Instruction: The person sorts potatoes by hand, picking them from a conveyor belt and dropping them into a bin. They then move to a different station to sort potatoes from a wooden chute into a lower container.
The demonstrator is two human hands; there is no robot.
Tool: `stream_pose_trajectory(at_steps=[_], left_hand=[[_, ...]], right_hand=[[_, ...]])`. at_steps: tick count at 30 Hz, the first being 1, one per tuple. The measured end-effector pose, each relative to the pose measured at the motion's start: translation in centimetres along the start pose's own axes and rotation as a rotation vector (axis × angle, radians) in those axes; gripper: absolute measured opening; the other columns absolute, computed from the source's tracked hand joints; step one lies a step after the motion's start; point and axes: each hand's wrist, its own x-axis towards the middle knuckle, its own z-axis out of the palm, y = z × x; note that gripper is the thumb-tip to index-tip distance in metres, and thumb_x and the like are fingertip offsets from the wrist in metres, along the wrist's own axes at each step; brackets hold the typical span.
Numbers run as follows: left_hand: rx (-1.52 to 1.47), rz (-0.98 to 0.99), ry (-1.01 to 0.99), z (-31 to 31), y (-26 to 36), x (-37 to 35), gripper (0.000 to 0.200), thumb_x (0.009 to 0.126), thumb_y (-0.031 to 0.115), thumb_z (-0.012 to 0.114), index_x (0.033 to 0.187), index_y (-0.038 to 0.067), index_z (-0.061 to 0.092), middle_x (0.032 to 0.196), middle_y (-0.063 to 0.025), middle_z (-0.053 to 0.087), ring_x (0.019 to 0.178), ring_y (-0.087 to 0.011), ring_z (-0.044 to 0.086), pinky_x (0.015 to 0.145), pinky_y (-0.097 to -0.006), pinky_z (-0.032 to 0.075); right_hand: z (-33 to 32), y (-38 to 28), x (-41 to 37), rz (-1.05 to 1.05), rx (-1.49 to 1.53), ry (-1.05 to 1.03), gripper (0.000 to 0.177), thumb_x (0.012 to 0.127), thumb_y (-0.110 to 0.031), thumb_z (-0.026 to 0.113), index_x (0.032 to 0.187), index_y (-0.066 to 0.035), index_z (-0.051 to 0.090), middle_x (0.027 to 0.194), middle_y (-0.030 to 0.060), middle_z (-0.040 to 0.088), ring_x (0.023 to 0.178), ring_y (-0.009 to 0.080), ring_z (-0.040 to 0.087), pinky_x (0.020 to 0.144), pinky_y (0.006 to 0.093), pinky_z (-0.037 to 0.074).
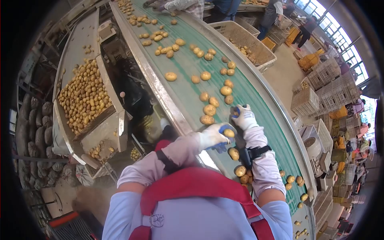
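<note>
Potatoes lie scattered along a green conveyor belt that runs from the top left to the lower right. My left hand, in a white and blue glove, is over the belt's near edge with its fingers round a yellow potato. To its right, my right hand, gloved the same way, is above the middle of the belt with its fingers curled. Whatever it may hold is too hidden to name. Several potatoes sit on the belt between my forearms.
A metal rail edges the belt. At the left, a chute holds a heap of potatoes. Across the belt stand a large crate and stacked crates. Another person's gloved hands are over the belt at the top.
</note>
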Motion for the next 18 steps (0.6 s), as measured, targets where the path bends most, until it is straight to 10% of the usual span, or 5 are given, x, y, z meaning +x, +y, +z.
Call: stream_pose_trajectory(at_steps=[3,8,10,16,18], left_hand=[[-1.085,0.368,-0.002,-2.6,-3.9,-1.5,0.033,0.099,0.021,0.051,0.127,0.003,0.05,0.12,-0.013,0.059,0.109,-0.0331,0.062,0.092,-0.0445,0.053],[-1.536,0.648,-0.002,-4.8,-4.7,-1.1,0.041,0.103,0.037,0.043,0.129,0.008,0.052,0.127,-0.0123,0.058,0.119,-0.0278,0.056,0.106,-0.0463,0.042],[-1.588,0.817,-0.226,-6.9,-3.6,-2.8,0.043,0.103,0.04,0.039,0.128,0.008,0.053,0.127,-0.0127,0.058,0.12,-0.0286,0.055,0.105,-0.0433,0.043],[-1.579,0.734,0.218,-11.3,-4.5,-5.8,0.046,0.101,0.045,0.032,0.12,0.007,0.049,0.118,-0.0122,0.056,0.12,-0.0266,0.053,0.103,-0.0399,0.044],[-1.578,1.056,-0.348,-13.7,-5.3,-5.7,0.047,0.101,0.046,0.031,0.12,0.007,0.05,0.117,-0.0126,0.057,0.116,-0.0272,0.054,0.101,-0.0416,0.045]], right_hand=[[-2.3,0.4,0.1,0.023,0.988,-0.11,0.018,0.076,-0.013,0.073,0.09,-0.005,0.066,0.093,0.0133,0.068,0.093,0.0266,0.066,0.082,0.036,0.052],[-5.7,-13.2,-3.8,-0.622,0.544,0.264,0.032,0.076,-0.017,0.072,0.107,-0.011,0.065,0.122,0.0172,0.056,0.104,0.0343,0.059,0.091,0.0435,0.049],[-2.6,-16.3,-3.3,-0.667,0.186,0.372,0.047,0.075,-0.027,0.072,0.119,-0.015,0.061,0.134,0.0187,0.046,0.119,0.0408,0.048,0.102,0.0539,0.037],[-2.3,-21.9,-1.2,-0.673,0.28,0.339,0.059,0.071,-0.034,0.072,0.126,-0.017,0.058,0.133,0.0211,0.046,0.124,0.0433,0.042,0.107,0.0592,0.028],[-3.9,-22.9,0.4,-0.72,0.319,0.308,0.058,0.073,-0.034,0.07,0.128,-0.017,0.057,0.132,0.0201,0.048,0.122,0.0407,0.045,0.106,0.0564,0.03]])
